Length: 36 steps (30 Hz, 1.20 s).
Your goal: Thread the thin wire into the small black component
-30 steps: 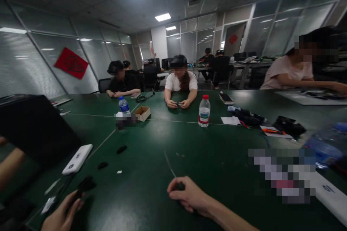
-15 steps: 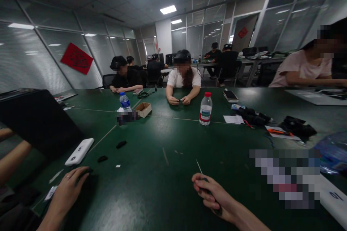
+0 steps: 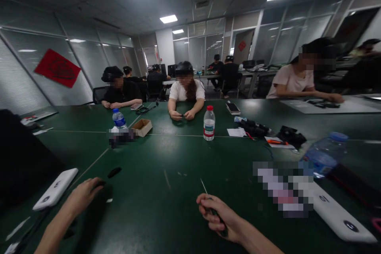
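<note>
My right hand (image 3: 222, 218) hovers low over the green table (image 3: 184, 158), fingers closed round a small dark-handled tool (image 3: 208, 194) whose thin pale tip points up and away. My left hand (image 3: 83, 194) reaches forward at the lower left, its fingers resting on a small black piece (image 3: 99, 184) on the tabletop; whether it grips the piece is unclear. Another small black piece (image 3: 114, 172) lies just beyond it.
A white device (image 3: 56, 193) lies left of my left hand, another (image 3: 336, 216) at the lower right. Water bottles (image 3: 208, 123) (image 3: 119, 119) (image 3: 324, 154), a small cardboard box (image 3: 143, 127), papers and black gear (image 3: 290, 135) lie further off. Several people sit across the table.
The view has swung to the right. My left hand slid forward onto the small black piece. My right hand lifted the thin tool off the table and holds it tip-up.
</note>
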Motion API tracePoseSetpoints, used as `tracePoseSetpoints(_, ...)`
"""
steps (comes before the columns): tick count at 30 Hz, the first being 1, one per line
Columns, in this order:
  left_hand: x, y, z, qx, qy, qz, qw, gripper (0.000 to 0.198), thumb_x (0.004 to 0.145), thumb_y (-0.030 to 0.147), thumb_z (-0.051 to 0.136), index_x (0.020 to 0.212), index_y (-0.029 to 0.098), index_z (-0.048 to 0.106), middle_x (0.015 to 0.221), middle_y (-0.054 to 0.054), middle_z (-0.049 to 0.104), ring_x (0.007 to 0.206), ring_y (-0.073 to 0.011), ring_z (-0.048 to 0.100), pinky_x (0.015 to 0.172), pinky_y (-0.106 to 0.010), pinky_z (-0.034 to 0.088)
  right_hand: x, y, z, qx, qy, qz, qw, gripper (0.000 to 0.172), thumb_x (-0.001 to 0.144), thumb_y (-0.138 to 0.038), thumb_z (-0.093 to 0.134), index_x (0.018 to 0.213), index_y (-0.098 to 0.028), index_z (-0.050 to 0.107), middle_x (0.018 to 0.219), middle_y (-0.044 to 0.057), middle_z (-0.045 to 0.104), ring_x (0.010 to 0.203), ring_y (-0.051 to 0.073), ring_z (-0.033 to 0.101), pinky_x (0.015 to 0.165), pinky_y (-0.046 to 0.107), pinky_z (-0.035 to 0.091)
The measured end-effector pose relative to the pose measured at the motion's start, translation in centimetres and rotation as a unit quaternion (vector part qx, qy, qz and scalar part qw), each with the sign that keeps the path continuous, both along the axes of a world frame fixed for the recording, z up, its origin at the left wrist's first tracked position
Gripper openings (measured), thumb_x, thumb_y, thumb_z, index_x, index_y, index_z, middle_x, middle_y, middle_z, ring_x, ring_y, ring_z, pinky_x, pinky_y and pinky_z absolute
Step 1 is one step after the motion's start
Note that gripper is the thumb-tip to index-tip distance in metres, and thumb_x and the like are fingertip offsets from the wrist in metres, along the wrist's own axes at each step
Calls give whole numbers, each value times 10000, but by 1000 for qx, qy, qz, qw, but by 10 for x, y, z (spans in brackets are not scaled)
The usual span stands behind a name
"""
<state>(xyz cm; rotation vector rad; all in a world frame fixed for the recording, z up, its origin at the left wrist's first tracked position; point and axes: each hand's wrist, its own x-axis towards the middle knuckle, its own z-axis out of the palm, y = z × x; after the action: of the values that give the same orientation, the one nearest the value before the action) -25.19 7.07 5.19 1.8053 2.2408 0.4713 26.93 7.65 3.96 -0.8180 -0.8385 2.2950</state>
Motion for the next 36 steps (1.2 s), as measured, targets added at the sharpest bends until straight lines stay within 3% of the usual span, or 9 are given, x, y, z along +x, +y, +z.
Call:
tracePoseSetpoints(4, 94, 24, 19, 43, -191, -81, 977, 466, 768, 544, 602, 1094, 213, 646, 1129, -82, 692, 1023, -307, 646, 874, -407, 522, 3, 11, 4, 13, -12, -67, 998, 213, 797, -259, 622, 982, -168, 565, 697, -38, 516, 454, 27, 363, 381, 140, 216)
tracePoseSetpoints(8, 204, 55, 29, -10, -429, -196, 882, 442, 763, 485, 677, 1080, 179, 661, 1043, -99, 713, 934, -261, 668, 787, -347, 531, 11, 20, 17, 62, -86, -140, 984, 374, 774, -181, 551, 1144, -206, 498, 780, -14, 572, 583, 86, 510, 480, 182, 375)
tracePoseSetpoints(11, 264, 85, 16, -20, -569, -192, 800, 549, 701, 425, 770, 1156, 151, 635, 970, -114, 720, 816, -214, 676, 732, -314, 523, 14, 25, 27, 135, -144, -154, 968, 395, 816, -192, 503, 1205, -227, 445, 852, 0, 592, 656, 110, 558, 558, 222, 451)
tracePoseSetpoints(14, 299, 110, -6, -13, -668, -162, 727, 536, 690, 382, 806, 1140, 139, 646, 951, -101, 712, 792, -166, 665, 769, -285, 517, 12, 35, 31, 235, -223, -143, 935, 363, 912, -340, 441, 1263, -251, 416, 940, 17, 600, 647, 120, 579, 533, 239, 465)
tracePoseSetpoints(18, 313, 123, -33, -25, -730, -145, 667, 485, 651, 333, 853, 1065, 154, 676, 870, -44, 679, 708, -126, 649, 697, -242, 524, 8, 51, 33, 411, -377, -127, 820, 456, 966, -447, 379, 1395, -293, 383, 1012, 39, 632, 687, 148, 616, 620, 299, 509)
tracePoseSetpoints(22, 306, 122, -50, -61, -762, -133, 631, 454, 669, 336, 846, 1052, 162, 675, 934, -66, 682, 717, -136, 656, 651, -238, 536, 7, 56, 27, 532, -453, -132, 703, 420, 987, -434, 369, 1341, -253, 505, 1225, 78, 619, 1124, 235, 577, 982, 397, 438)
tracePoseSetpoints(26, 302, 121, -50, -65, -764, -143, 625, 440, 691, 346, 830, 1051, 153, 666, 1029, -105, 688, 778, -157, 664, 650, -236, 541, 6, 52, 18, 554, -479, -113, 672, 367, 998, -412, 349, 1266, -255, 544, 1156, 54, 648, 999, 198, 633, 877, 340, 503)
tracePoseSetpoints(32, 306, 123, -46, -52, -755, -155, 635, 399, 697, 371, 815, 998, 157, 662, 987, -87, 690, 804, -166, 661, 680, -249, 543, 2, 54, 5, 612, -523, -93, 586, 373, 1004, -380, 321, 1151, -219, 623, 965, 68, 669, 771, 171, 644, 653, 271, 502)
tracePoseSetpoints(36, 307, 121, -44, -53, -740, -160, 652, 387, 693, 377, 811, 979, 164, 662, 969, -77, 691, 829, -179, 662, 729, -281, 543, 3, 58, -1, 612, -525, -101, 582, 384, 1003, -388, 329, 1163, -218, 635, 906, 65, 674, 716, 164, 631, 621, 266, 476)
